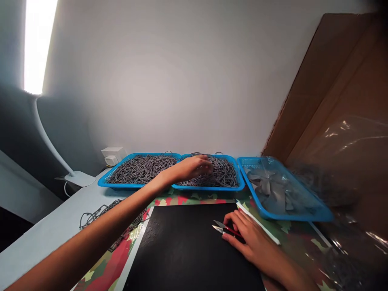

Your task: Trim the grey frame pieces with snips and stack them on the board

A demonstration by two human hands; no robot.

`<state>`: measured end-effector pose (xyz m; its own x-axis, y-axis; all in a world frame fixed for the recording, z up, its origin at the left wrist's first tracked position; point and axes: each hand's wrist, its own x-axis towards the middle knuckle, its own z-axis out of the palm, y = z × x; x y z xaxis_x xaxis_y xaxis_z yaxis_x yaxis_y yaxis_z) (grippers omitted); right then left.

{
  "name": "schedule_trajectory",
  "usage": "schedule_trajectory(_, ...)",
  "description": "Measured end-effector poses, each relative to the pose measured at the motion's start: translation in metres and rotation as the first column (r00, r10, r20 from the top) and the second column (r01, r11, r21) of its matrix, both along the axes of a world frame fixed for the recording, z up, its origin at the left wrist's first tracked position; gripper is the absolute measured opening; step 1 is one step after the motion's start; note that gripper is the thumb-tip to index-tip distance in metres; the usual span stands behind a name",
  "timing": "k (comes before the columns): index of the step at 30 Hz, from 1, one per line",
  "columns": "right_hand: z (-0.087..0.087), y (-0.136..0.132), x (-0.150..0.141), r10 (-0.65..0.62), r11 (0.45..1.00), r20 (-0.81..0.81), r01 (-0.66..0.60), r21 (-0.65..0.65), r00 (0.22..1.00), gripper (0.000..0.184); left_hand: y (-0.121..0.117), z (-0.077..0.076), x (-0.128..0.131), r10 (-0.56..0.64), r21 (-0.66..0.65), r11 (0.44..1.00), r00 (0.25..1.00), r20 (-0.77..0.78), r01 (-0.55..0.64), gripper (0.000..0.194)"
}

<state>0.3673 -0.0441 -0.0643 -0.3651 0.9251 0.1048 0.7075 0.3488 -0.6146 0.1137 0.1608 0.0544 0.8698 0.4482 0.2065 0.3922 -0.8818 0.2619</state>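
Note:
My left hand is over the middle blue basket, which is full of tangled grey cords. Its fingers are curled and blurred, and I cannot make out whether a cord is between them. On the right, my right hand is closed around red-handled thread snips. The blades are parted and point left, above a black mat. Part of the handle is hidden in the palm.
Another blue basket of grey cords stands left. A third holds grey flat pieces under clear plastic. Loose cords lie beneath my left forearm. A lamp is clamped at far left; cardboard and clear plastic rise right.

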Motion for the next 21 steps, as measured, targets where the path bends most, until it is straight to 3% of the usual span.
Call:
schedule_trajectory(6, -0.001, 0.001, 0.001, 0.001, 1.0, 0.017, 0.0, -0.02, 1.0, 0.009, 0.016, -0.018, 0.025, 0.046, 0.105, 0.993, 0.998, 0.045, -0.051, 0.033)
schedule_trajectory(11, -0.001, 0.002, 0.001, 0.005, 1.0, 0.016, -0.005, -0.024, 1.0, 0.008, 0.025, -0.034, 0.035, 0.092, 0.15, 0.984, 0.994, 0.06, -0.1, 0.016)
schedule_trajectory(16, -0.002, 0.002, 0.001, 0.003, 1.0, 0.013, -0.003, -0.024, 1.0, 0.009, 0.024, -0.037, 0.029, 0.171, 0.188, 0.964, 0.98, 0.102, -0.188, 0.03)
schedule_trajectory(21, -0.002, 0.002, 0.001, -0.005, 1.0, 0.012, 0.005, 0.02, 1.0, 0.008, 0.017, -0.049, 0.029, 0.173, 0.193, 0.963, 0.979, 0.105, -0.191, 0.046)
